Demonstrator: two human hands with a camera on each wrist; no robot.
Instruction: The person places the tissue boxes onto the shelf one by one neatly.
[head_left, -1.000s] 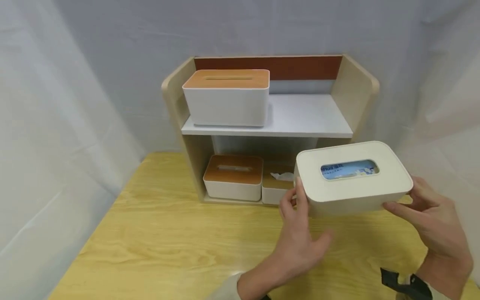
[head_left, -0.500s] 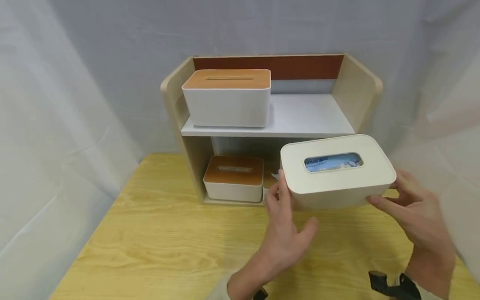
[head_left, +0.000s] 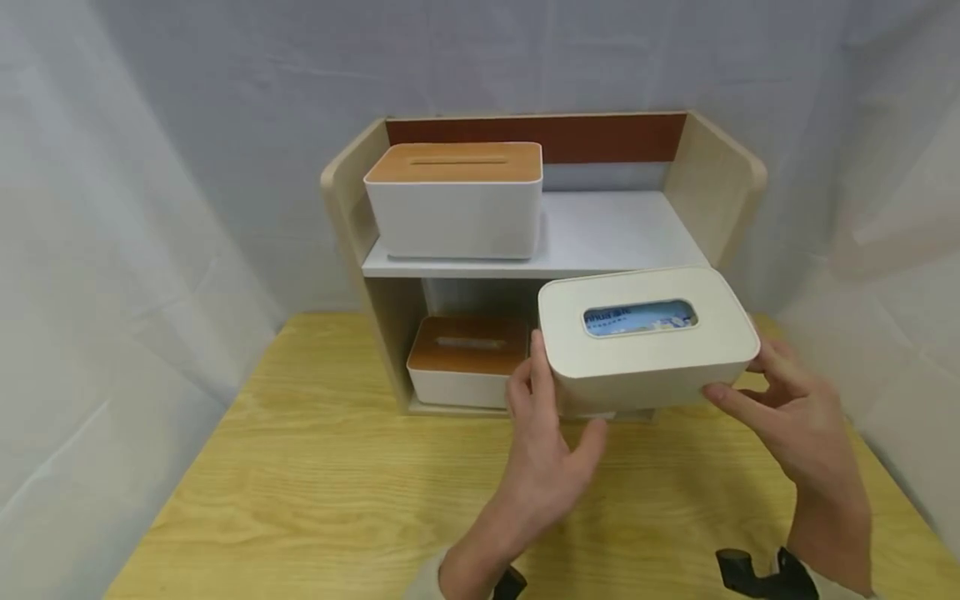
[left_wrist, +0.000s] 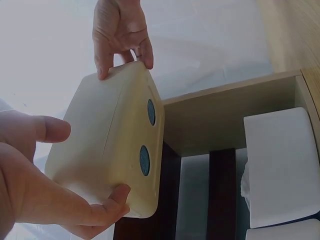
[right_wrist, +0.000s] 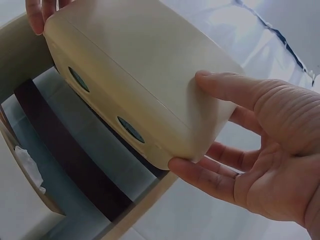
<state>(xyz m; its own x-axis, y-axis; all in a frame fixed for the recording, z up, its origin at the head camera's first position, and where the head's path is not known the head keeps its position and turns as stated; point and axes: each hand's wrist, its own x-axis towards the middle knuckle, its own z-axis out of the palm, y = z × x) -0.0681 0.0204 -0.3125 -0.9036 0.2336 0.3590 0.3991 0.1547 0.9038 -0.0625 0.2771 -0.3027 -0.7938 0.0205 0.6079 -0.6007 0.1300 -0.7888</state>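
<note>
In the head view, a cream tissue box [head_left: 637,358] is held in the air, tilted, in front of the shelf's right half. A blue printed tissue pack [head_left: 637,317] shows through its oval slot. My left hand [head_left: 543,471] rests near-straight fingers against the box's left end, its thumb sticking out clear of the wall. My right hand [head_left: 791,408] grips the right end, thumb on the front wall and fingers round the corner. Both wrist views show the underside with two dark oval pads [left_wrist: 144,160] facing the shelf.
A two-tier shelf [head_left: 727,187] stands on the wooden table [head_left: 337,483]. A white box with an orange-brown lid [head_left: 453,217] sits upper left; a brown-lidded box [head_left: 465,346] sits lower left. Beside that, a white box [left_wrist: 282,170] with a tissue tuft [right_wrist: 30,170] is mostly hidden in the head view.
Both hands have carried the cream tissue box leftward and slightly upward. It now covers most of the lower-right box in the head view.
</note>
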